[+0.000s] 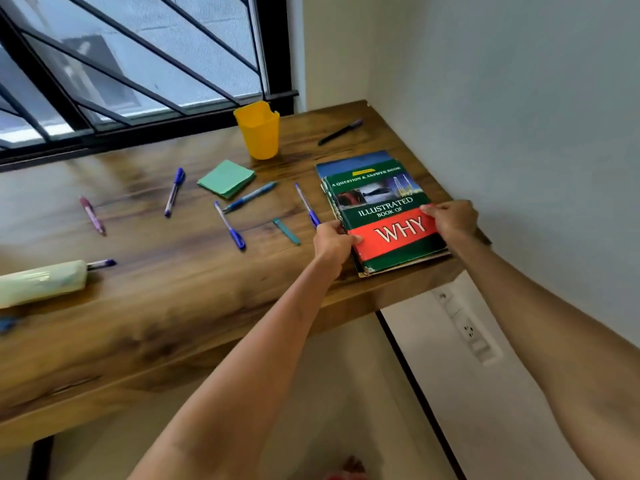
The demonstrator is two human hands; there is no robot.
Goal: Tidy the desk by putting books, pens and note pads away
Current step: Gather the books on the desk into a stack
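Observation:
A stack of books (381, 209) lies at the right end of the wooden desk (173, 299), topped by a green and red "Illustrated Book of Why". My left hand (332, 242) grips the stack's left edge and my right hand (450, 220) grips its right edge. Several blue pens (229, 225) lie scattered on the desk to the left. A green note pad (227, 178) sits among them. A black pen (341, 132) lies near the back corner. A maroon pen (92, 215) lies farther left.
A yellow cup (258, 131) stands at the back by the window. A pale green pouch (41, 282) with a pen tip poking out lies at the left. A teal pen cap (286, 231) lies near my left hand. The wall borders the desk's right side.

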